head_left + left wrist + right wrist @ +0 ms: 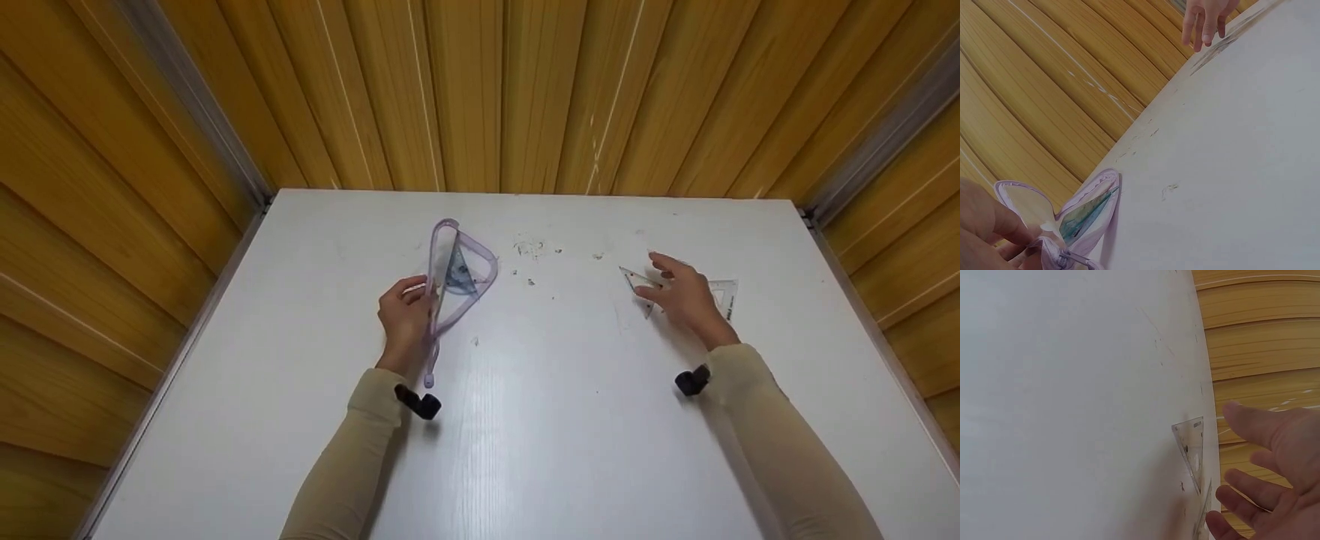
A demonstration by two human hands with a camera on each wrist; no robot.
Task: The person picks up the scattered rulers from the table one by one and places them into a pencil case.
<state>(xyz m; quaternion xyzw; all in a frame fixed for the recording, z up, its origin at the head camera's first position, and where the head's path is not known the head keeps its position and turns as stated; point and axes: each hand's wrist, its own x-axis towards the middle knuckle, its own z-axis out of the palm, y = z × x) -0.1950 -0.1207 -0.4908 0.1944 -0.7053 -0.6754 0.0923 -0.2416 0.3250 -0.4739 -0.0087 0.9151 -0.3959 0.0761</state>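
My left hand [405, 319] grips the edge of a clear pouch with purple trim [491, 264], fingers and thumb pinching it near the zipper side. The pouch is spread at its mouth in the left wrist view, and a bluish triangular set square [459, 274] lies inside. Over the right part of the table, my right hand [686, 296] hovers with its fingers spread and holds nothing. Below it lies a clear set square [1189, 444] on the tabletop. A second clear ruler piece [726, 294] is partly hidden behind that hand.
The white table [540, 420] has small dark scuffs and specks [529, 247] near its far middle. Wood-patterned panels [495, 97] stand behind it and on both sides, with metal posts at the corners.
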